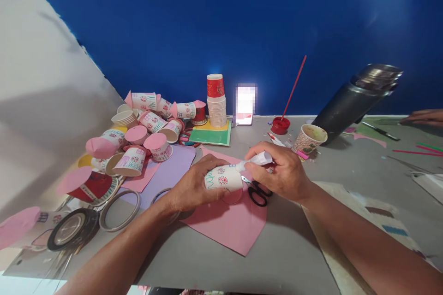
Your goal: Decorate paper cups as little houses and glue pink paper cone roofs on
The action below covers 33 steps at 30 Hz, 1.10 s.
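Note:
My left hand point(195, 184) is wrapped round a white paper cup point(223, 179) lying on its side, drawn with red flowers and green strokes. In my right hand point(284, 170) is a white glue stick point(261, 158), pinched between thumb and fingers. Its front end meets the cup's upper right edge; whether it touches there I cannot tell. Beneath both hands lies a pink paper sheet point(235, 230). Black-handled scissors point(259, 194) rest on it, partly hidden behind the cup and my right hand. A pink paper circle point(232, 196) shows just below the cup.
Several decorated cups with pink tops point(157, 143) crowd the left. A cup stack point(217, 110) stands on a green sheet point(209, 137) at the back. Tape rolls point(119, 230) lie front left. To the right are a patterned cup point(309, 138), a leaning black thermos point(341, 106) and another person's hand point(424, 116).

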Available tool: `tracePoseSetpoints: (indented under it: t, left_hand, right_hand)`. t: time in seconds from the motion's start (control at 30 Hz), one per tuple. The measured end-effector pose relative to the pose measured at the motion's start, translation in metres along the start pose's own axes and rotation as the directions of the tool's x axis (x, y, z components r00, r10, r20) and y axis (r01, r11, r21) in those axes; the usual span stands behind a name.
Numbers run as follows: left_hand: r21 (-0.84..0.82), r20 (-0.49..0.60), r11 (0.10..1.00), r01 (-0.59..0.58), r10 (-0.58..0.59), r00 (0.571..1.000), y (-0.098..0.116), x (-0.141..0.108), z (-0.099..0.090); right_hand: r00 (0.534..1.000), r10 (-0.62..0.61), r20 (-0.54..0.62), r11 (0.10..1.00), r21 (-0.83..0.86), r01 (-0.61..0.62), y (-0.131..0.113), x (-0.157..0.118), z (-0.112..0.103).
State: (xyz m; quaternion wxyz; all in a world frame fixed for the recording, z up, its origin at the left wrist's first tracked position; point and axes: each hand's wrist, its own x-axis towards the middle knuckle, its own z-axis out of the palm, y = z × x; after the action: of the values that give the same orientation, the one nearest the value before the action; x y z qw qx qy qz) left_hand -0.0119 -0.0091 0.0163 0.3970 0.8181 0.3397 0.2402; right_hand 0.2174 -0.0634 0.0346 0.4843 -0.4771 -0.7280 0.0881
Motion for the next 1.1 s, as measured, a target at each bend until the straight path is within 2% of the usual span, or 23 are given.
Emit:
tracePoseSetpoints:
  t: [0.1, 0.2, 0.3, 0.4, 0.57, 0.77, 0.87, 1.0, 1.1]
  left_hand:
    - [-0.008, 0.049, 0.998, -0.060, 0.060, 0.997, 0.001, 0.000, 0.000]
    - [-0.099, 0.061, 0.992, -0.074, 0.080, 0.995, -0.002, 0.000, 0.000]
    - [-0.159, -0.035, 0.982, -0.102, 0.098, 0.995, -0.005, 0.001, -0.002]
    - [-0.186, -0.144, 0.979, -0.081, 0.055, 0.988, -0.006, 0.003, -0.004]
    - [-0.316, -0.158, 0.948, -0.024, -0.027, 0.987, -0.008, 0.004, -0.006]
    - [-0.432, -0.171, 0.902, 0.027, -0.111, 0.979, -0.013, 0.004, -0.002]
    - [-0.466, -0.171, 0.881, 0.078, -0.176, 0.969, -0.015, 0.003, 0.000]
    - [-0.471, -0.100, 0.867, 0.164, -0.237, 0.966, -0.011, 0.003, -0.001]
    - [-0.388, -0.074, 0.904, 0.180, -0.225, 0.971, -0.005, 0.003, -0.003]
  right_hand:
    - [0.994, 0.105, 0.011, 0.993, 0.058, -0.105, 0.007, 0.003, -0.002]
    - [0.969, 0.245, 0.016, 0.962, 0.121, -0.245, 0.014, 0.007, -0.004]
    - [0.940, 0.339, 0.040, 0.915, 0.217, -0.339, 0.018, 0.009, -0.005]
    - [0.921, 0.385, 0.056, 0.881, 0.277, -0.385, 0.018, 0.008, -0.003]
    - [0.909, 0.416, -0.036, 0.867, 0.317, -0.385, 0.017, 0.006, 0.000]
    - [0.890, 0.452, 0.054, 0.810, 0.392, -0.436, 0.015, 0.003, 0.002]
    - [0.893, 0.446, 0.055, 0.798, 0.428, -0.425, 0.013, 0.000, 0.005]
    - [0.934, 0.358, -0.002, 0.867, 0.373, -0.331, 0.006, -0.004, 0.007]
    - [0.967, 0.234, -0.096, 0.947, 0.250, -0.204, 0.000, -0.006, 0.008]
